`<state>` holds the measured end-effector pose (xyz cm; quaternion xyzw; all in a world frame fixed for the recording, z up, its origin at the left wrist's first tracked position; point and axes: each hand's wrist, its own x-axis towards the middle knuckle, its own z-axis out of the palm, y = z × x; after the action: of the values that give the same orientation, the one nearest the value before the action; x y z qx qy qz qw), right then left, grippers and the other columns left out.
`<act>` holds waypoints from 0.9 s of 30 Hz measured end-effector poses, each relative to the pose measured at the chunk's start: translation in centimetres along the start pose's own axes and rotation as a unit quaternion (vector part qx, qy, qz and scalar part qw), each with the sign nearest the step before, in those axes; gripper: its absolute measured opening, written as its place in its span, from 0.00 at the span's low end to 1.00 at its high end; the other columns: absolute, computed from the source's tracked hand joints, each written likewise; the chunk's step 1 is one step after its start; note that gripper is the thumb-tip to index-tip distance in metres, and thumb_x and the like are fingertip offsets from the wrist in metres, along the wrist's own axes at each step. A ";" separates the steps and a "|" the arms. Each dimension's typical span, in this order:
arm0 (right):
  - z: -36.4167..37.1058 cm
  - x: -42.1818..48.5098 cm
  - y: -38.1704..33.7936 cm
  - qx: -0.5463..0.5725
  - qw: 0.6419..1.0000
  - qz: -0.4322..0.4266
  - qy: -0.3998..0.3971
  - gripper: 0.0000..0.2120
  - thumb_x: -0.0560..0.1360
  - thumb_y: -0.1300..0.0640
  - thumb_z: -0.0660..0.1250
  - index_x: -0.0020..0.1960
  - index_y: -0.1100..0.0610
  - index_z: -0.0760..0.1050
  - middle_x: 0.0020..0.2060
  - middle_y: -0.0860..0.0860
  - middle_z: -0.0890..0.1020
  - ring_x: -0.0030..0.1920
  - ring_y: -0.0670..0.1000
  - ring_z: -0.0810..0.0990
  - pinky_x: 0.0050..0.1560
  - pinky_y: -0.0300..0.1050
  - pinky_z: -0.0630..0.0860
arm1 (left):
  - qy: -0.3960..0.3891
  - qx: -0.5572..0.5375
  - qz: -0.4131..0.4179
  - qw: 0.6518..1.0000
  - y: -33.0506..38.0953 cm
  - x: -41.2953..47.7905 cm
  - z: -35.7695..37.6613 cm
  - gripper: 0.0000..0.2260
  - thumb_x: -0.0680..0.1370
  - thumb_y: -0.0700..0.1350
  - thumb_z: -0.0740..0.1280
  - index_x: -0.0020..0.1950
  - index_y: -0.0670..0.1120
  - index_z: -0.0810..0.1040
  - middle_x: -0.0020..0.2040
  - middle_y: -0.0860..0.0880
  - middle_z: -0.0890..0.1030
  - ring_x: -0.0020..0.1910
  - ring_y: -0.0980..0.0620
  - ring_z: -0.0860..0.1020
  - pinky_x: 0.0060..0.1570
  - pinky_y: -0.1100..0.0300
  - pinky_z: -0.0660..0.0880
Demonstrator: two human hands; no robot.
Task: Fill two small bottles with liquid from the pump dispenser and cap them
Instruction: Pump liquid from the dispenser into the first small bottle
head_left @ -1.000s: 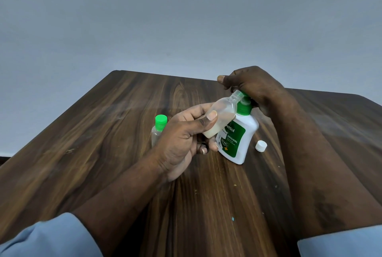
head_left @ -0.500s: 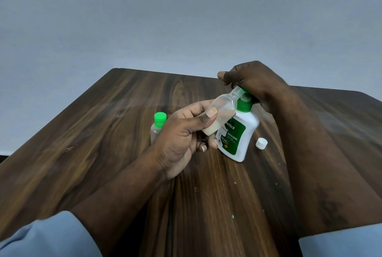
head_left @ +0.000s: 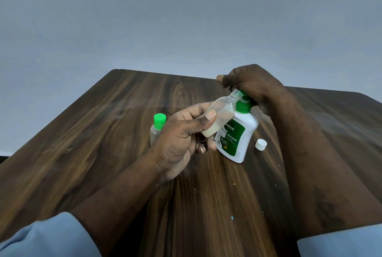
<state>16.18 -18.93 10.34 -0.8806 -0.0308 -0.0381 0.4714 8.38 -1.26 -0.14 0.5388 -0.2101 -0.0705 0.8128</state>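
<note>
My left hand (head_left: 182,135) grips a small clear bottle (head_left: 222,112), uncapped and tilted, its mouth up against the nozzle of the pump dispenser (head_left: 237,135). A little whitish liquid lies at the bottle's bottom. The dispenser is white with a green label and green pump, and leans to the left. My right hand (head_left: 254,85) rests on top of the pump head, fingers curled over it. A second small clear bottle (head_left: 156,129) with a green cap stands on the table behind my left hand. A white cap (head_left: 260,144) lies on the table right of the dispenser.
Everything sits on a dark wooden table (head_left: 103,143). Its far edge runs just behind my right hand, with a plain grey wall beyond. Small specks of debris dot the wood near the front.
The view has shifted slightly. Both hands, the small bottle and the dispenser keep nearly the same pose, with my right hand staying on the pump head.
</note>
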 end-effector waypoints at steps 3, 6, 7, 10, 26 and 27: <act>-0.1 -0.1 -0.1 0.004 1.000 0.005 0.002 0.09 0.75 0.52 0.76 0.42 0.56 0.80 0.30 0.49 0.76 0.30 0.50 0.71 0.34 0.43 0.68 | -0.005 -0.001 0.003 1.000 0.1 -0.1 0.0 0.18 0.82 0.48 0.66 0.70 0.43 0.79 0.62 0.29 0.79 0.31 0.52 0.77 0.27 0.63 0.69; -0.1 -0.1 -0.1 0.008 1.000 0.002 0.001 0.10 0.75 0.52 0.76 0.40 0.56 0.79 0.30 0.49 0.77 0.30 0.50 0.71 0.35 0.44 0.68 | -0.008 -0.003 0.003 1.000 0.1 -0.1 0.0 0.17 0.83 0.47 0.66 0.70 0.43 0.79 0.61 0.29 0.79 0.31 0.53 0.77 0.27 0.63 0.69; -0.1 -0.1 -0.1 0.007 1.000 0.001 0.002 0.11 0.75 0.52 0.76 0.39 0.56 0.79 0.29 0.49 0.77 0.30 0.50 0.71 0.36 0.44 0.68 | -0.007 -0.003 0.003 1.000 0.1 -0.1 -0.1 0.17 0.83 0.47 0.65 0.69 0.43 0.79 0.61 0.30 0.80 0.31 0.53 0.77 0.27 0.63 0.69; 0.0 0.0 -0.1 -0.007 1.000 0.002 0.000 0.09 0.76 0.53 0.75 0.41 0.57 0.81 0.30 0.48 0.78 0.32 0.51 0.72 0.37 0.45 0.69 | -0.002 -0.003 0.002 1.000 0.1 -0.1 0.0 0.16 0.83 0.47 0.66 0.69 0.43 0.79 0.59 0.32 0.82 0.31 0.53 0.77 0.27 0.63 0.69; -0.2 -0.3 -0.4 0.004 1.000 0.000 0.001 0.11 0.76 0.50 0.76 0.40 0.56 0.81 0.32 0.50 0.78 0.30 0.50 0.73 0.38 0.45 0.71 | -0.003 -0.005 0.007 1.000 0.1 0.0 0.0 0.18 0.80 0.49 0.67 0.68 0.43 0.80 0.54 0.33 0.82 0.31 0.52 0.77 0.26 0.63 0.69; -0.2 -0.2 -0.3 0.004 1.000 0.001 0.000 0.11 0.76 0.51 0.76 0.40 0.56 0.81 0.32 0.51 0.78 0.30 0.50 0.74 0.38 0.45 0.71 | -0.003 -0.004 0.007 1.000 0.1 0.0 0.0 0.18 0.80 0.49 0.67 0.68 0.43 0.80 0.53 0.33 0.82 0.31 0.52 0.77 0.26 0.63 0.69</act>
<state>15.90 -18.92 10.70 -0.8787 -0.0295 -0.0375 0.4751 8.38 -1.23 -0.06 0.5336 -0.2156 -0.0671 0.8150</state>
